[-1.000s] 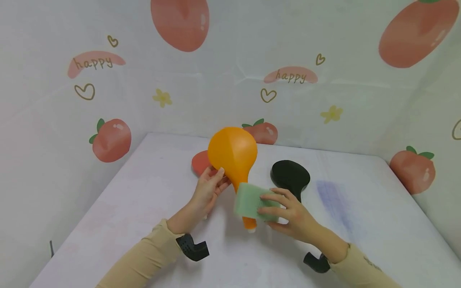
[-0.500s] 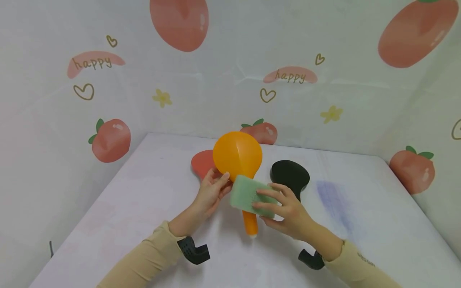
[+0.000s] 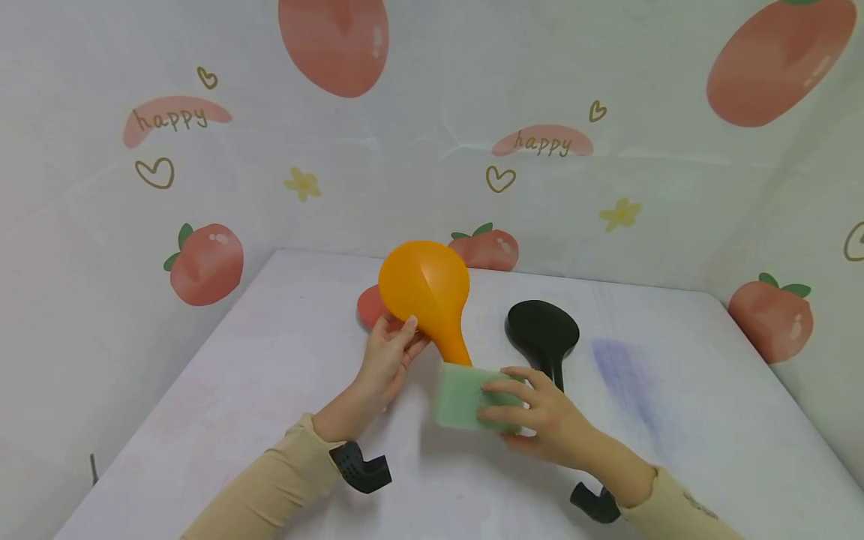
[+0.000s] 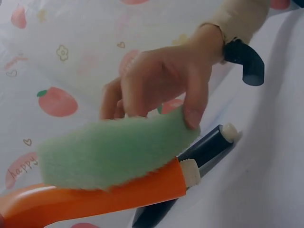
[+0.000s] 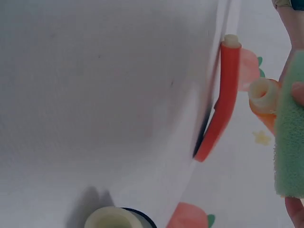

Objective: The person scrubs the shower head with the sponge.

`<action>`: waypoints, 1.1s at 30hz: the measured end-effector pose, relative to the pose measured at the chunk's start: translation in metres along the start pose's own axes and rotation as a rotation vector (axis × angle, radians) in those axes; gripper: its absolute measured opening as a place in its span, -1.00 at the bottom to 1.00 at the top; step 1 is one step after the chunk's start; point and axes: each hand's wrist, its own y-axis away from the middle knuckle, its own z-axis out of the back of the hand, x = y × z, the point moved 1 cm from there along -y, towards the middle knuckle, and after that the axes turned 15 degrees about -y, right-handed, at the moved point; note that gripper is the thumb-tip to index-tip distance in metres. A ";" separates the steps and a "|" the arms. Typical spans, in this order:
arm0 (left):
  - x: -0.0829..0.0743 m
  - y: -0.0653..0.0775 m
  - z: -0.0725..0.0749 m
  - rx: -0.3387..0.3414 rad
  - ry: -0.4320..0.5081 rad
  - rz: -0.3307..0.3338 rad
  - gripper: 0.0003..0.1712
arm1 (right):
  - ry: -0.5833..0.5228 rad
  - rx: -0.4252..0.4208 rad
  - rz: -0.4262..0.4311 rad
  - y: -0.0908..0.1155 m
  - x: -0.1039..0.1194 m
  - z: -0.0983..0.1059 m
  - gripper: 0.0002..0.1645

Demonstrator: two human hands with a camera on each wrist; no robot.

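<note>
- since half a second ago, your light-green rectangular foam sponge has slid toward six o'clock along the smooth orange round-headed paddle, whose head has shifted toward ten o'clock above the white table.
- your left hand pinches the orange head's seven o'clock edge.
- your right hand grips the sponge's three o'clock end.
- from the orange head, a red round-headed paddle lies at eight o'clock, partly hidden; a glossy black round-headed paddle, four o'clock.
</note>
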 end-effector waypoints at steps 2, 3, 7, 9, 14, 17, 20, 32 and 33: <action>-0.002 0.002 -0.001 0.009 -0.001 -0.001 -0.58 | -0.028 -0.054 -0.023 -0.001 -0.002 0.000 -0.75; -0.002 0.003 -0.001 0.014 -0.003 0.000 -0.58 | -0.046 -0.087 -0.030 -0.002 -0.004 -0.001 -0.72; -0.004 0.008 -0.002 0.036 -0.025 0.000 -0.57 | -0.148 -0.212 -0.071 -0.007 -0.009 -0.004 -0.70; -0.005 0.009 -0.003 0.048 -0.032 -0.002 -0.58 | -0.191 -0.258 -0.114 -0.009 -0.010 -0.005 -0.67; -0.007 0.010 -0.006 0.071 -0.011 0.000 -0.64 | -0.288 -0.332 -0.255 -0.012 -0.012 -0.006 -0.65; -0.009 0.010 -0.006 0.084 0.017 -0.004 -0.66 | -0.354 -0.359 -0.360 -0.013 -0.011 -0.006 -0.65; -0.011 0.010 -0.006 0.095 0.038 -0.008 -0.65 | -0.437 -0.372 -0.457 -0.012 -0.010 -0.006 -0.47; -0.023 0.015 -0.007 0.061 0.092 -0.059 -0.70 | -0.790 -0.311 -0.619 -0.002 -0.003 -0.014 -0.53; -0.024 0.016 -0.007 0.057 0.093 -0.064 -0.69 | -0.824 -0.299 -0.649 0.000 -0.002 -0.015 -0.55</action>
